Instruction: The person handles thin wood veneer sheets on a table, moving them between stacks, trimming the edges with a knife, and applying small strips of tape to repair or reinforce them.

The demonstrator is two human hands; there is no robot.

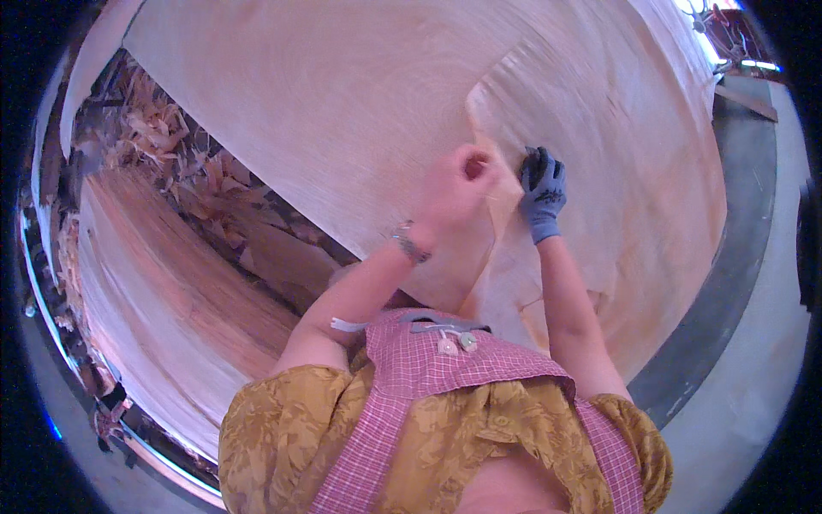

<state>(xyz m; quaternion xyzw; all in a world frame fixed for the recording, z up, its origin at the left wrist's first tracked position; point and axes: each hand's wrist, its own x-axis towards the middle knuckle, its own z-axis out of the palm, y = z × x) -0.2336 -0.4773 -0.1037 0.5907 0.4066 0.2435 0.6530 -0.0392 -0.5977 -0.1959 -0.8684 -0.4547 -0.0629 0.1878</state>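
Note:
A large pale wood veneer sheet (342, 94) spreads out before me, with a torn or overlapping edge (482, 133) running through its middle. Just left of that edge is my bare left hand (454, 184), smeared by motion, its fingers curled round into a ring. Whatever lies inside them does not show. My right hand (545, 193), in a blue-grey glove with dark fingertips, is closed beside a lifted orange-tinted flap of veneer (503, 206). The fingers are bent in over the sheet, and their grip is hidden.
To the left, a gap holds crumpled veneer scraps (158, 128). Nearer me on that side lies a stack of reddish wood sheets (171, 291). A dark grey band of floor (728, 283) curves along the right, with a wooden piece (747, 101) at the upper right.

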